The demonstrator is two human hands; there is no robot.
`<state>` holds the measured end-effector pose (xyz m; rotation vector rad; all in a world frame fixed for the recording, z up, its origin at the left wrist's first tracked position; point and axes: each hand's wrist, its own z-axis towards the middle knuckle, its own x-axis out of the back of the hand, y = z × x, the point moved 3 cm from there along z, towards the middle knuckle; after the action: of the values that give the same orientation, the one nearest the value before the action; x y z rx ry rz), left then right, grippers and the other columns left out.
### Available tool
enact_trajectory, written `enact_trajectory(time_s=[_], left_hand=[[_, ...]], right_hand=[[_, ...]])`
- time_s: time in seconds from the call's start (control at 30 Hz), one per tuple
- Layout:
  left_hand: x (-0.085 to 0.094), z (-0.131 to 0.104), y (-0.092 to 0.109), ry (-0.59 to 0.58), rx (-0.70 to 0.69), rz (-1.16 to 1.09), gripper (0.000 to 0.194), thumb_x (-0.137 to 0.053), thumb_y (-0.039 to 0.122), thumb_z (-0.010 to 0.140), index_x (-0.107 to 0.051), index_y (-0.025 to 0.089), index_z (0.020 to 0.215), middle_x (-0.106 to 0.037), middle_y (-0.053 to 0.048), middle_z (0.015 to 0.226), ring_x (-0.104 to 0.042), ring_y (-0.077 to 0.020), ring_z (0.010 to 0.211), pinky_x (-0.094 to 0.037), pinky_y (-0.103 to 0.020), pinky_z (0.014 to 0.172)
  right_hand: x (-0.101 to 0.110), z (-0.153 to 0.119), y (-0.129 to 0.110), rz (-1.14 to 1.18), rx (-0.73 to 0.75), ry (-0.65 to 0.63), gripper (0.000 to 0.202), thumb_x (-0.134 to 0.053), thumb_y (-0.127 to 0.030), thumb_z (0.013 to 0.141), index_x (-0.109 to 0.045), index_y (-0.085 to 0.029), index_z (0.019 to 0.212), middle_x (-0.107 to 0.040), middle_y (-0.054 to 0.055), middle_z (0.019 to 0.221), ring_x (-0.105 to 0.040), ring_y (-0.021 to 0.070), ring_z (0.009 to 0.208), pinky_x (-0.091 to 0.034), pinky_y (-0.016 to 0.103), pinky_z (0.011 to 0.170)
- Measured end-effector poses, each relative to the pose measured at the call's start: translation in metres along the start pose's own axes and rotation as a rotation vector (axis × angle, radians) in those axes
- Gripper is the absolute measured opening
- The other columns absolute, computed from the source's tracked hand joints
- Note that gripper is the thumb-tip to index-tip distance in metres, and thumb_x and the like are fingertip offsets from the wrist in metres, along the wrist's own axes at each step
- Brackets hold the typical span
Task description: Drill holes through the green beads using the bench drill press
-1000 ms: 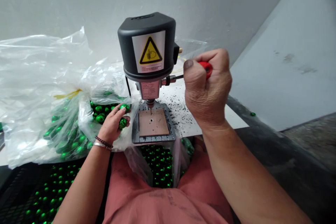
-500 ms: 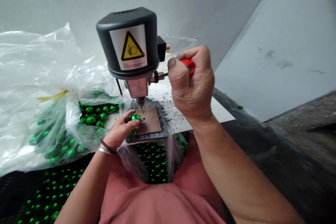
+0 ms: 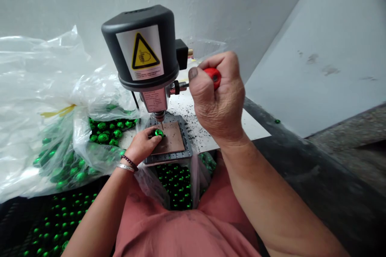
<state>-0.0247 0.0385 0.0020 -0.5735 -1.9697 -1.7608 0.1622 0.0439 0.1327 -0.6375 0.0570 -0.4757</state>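
A small bench drill press [image 3: 141, 48] with a black motor cover and a warning label stands in front of me. Its thin drill bit [image 3: 162, 125] points down at a brown board [image 3: 175, 138] on the grey base. Between the fingers of my left hand [image 3: 143, 142] is a shiny green ball [image 3: 158, 133], held on the board right by the bit's tip; whether the tip touches it I cannot tell. My right hand [image 3: 221, 96] is wrapped round the red knob [image 3: 214, 77] of the press's feed lever, raised to the right of the motor.
A clear plastic bag [image 3: 81, 128] at the left spills green balls [image 3: 104, 137] beside the press. More green balls [image 3: 175, 184] lie below the base, and others sit in a dark crate [image 3: 60, 217]. Black shavings litter the white tabletop [image 3: 241, 132]. A wall rises behind.
My left hand has moved right, bringing the green ball from the board's left part to the bit. The right hand still grips the knob, almost unmoved.
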Motion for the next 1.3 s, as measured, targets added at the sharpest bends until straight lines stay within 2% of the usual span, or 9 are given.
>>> enact_trajectory(time_s=[0.13, 0.33, 0.53, 0.67, 0.83, 0.97, 1.3], left_hand=[[-0.001, 0.003, 0.009, -0.031, -0.016, 0.264, 0.042, -0.052, 0.032, 0.074, -0.064, 0.017, 0.111, -0.070, -0.005, 0.094, -0.063, -0.0193, 0.084, -0.048, -0.026, 0.073], [-0.001, 0.005, 0.026, -0.100, -0.087, 0.391, 0.032, -0.052, 0.028, 0.073, -0.068, 0.017, 0.099, -0.071, -0.002, 0.092, -0.062, -0.0184, 0.082, -0.046, -0.024, 0.069], [-0.001, 0.007, 0.028, -0.153, -0.106, 0.418, 0.030, -0.050, 0.028, 0.076, -0.067, 0.017, 0.098, -0.070, -0.005, 0.098, -0.063, -0.0198, 0.085, -0.046, -0.027, 0.074], [0.001, 0.010, 0.026, -0.125, -0.086, 0.418, 0.033, -0.051, 0.029, 0.076, -0.066, 0.018, 0.103, -0.069, -0.006, 0.104, -0.062, -0.0217, 0.094, -0.045, -0.028, 0.081], [0.005, 0.015, 0.015, -0.108, -0.002, 0.277, 0.037, -0.053, 0.033, 0.073, -0.063, 0.013, 0.103, -0.069, -0.008, 0.096, -0.063, -0.0210, 0.084, -0.048, -0.030, 0.073], [0.006, 0.016, 0.010, -0.127, -0.009, 0.210, 0.041, -0.055, 0.035, 0.071, -0.063, 0.012, 0.103, -0.069, -0.009, 0.097, -0.062, -0.0214, 0.085, -0.048, -0.030, 0.074], [0.003, 0.013, 0.025, -0.061, -0.034, 0.356, 0.038, -0.057, 0.035, 0.071, -0.068, 0.016, 0.102, -0.072, -0.004, 0.094, -0.063, -0.0203, 0.085, -0.046, -0.027, 0.075]], right_hand=[[0.001, -0.001, 0.001, 0.001, -0.001, -0.018, 0.021, -0.047, -0.040, 0.084, -0.042, -0.020, 0.077, -0.039, -0.007, 0.061, -0.034, 0.0018, 0.050, -0.035, 0.016, 0.050], [0.001, -0.001, 0.001, -0.005, -0.010, -0.042, 0.023, -0.044, -0.043, 0.084, -0.044, -0.021, 0.079, -0.042, -0.006, 0.063, -0.038, 0.0020, 0.051, -0.037, 0.016, 0.052], [0.002, -0.002, 0.000, 0.013, 0.013, -0.029, 0.020, -0.046, -0.039, 0.084, -0.042, -0.020, 0.077, -0.040, -0.008, 0.062, -0.036, 0.0006, 0.050, -0.036, 0.014, 0.051], [0.002, -0.002, 0.000, 0.018, 0.014, -0.025, 0.020, -0.047, -0.039, 0.084, -0.042, -0.020, 0.077, -0.040, -0.008, 0.062, -0.036, 0.0003, 0.049, -0.037, 0.014, 0.051], [0.002, -0.002, 0.001, -0.007, 0.003, -0.044, 0.021, -0.045, -0.040, 0.085, -0.041, -0.020, 0.078, -0.041, -0.007, 0.062, -0.037, 0.0006, 0.049, -0.038, 0.015, 0.052], [0.002, -0.002, 0.000, 0.017, 0.002, -0.033, 0.020, -0.047, -0.038, 0.084, -0.042, -0.020, 0.077, -0.039, -0.008, 0.061, -0.036, 0.0003, 0.049, -0.037, 0.015, 0.052], [0.003, -0.002, -0.001, 0.032, 0.005, -0.022, 0.021, -0.046, -0.038, 0.084, -0.042, -0.020, 0.076, -0.039, -0.007, 0.061, -0.036, 0.0010, 0.051, -0.036, 0.015, 0.052]])
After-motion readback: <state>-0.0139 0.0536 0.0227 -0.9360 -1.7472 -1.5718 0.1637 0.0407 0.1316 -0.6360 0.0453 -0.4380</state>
